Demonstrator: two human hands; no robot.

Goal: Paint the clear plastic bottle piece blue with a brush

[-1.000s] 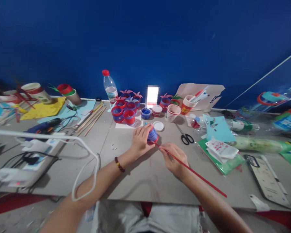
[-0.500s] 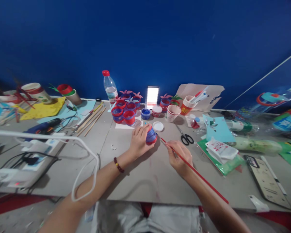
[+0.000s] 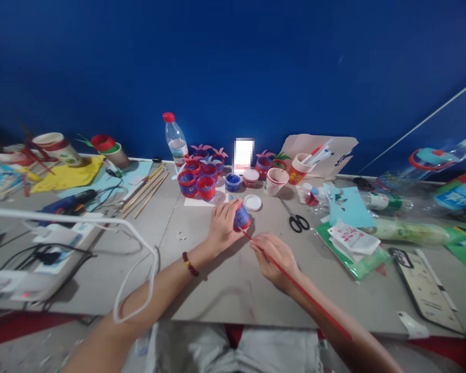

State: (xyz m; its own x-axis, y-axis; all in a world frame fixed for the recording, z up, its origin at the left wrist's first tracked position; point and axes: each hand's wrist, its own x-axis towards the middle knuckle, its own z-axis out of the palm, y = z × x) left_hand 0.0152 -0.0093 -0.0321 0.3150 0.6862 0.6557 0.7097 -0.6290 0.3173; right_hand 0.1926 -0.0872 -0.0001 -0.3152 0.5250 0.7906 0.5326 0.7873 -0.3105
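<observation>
My left hand (image 3: 222, 223) is closed around a small paper cup (image 3: 241, 216) painted blue with red at its edge, held tilted over the table. Pinched in my right hand (image 3: 274, 259) is a long red-handled paintbrush (image 3: 314, 304), whose tip meets the cup's lower edge, or comes very close to it. Just behind the cup lie a white lid (image 3: 252, 202) and an open jar of blue paint (image 3: 233, 181). A jar with a white top (image 3: 250, 177) stands beside the blue one. Several red and blue painted cups (image 3: 206, 187) are grouped to the left.
Scissors (image 3: 298, 221) and a white paper cup (image 3: 276, 181) are at the right, near a phone (image 3: 423, 287). On the left are wooden sticks (image 3: 145, 194), a glue gun (image 3: 72, 204) and a power strip (image 3: 62, 261). A white cable (image 3: 154, 269) arches over my left forearm. A water bottle (image 3: 176, 139) stands by the wall.
My right hand has moved left with the paintbrush, bringing its tip from beside the cup to the cup's lower edge. My left hand and the cup stay nearly in place.
</observation>
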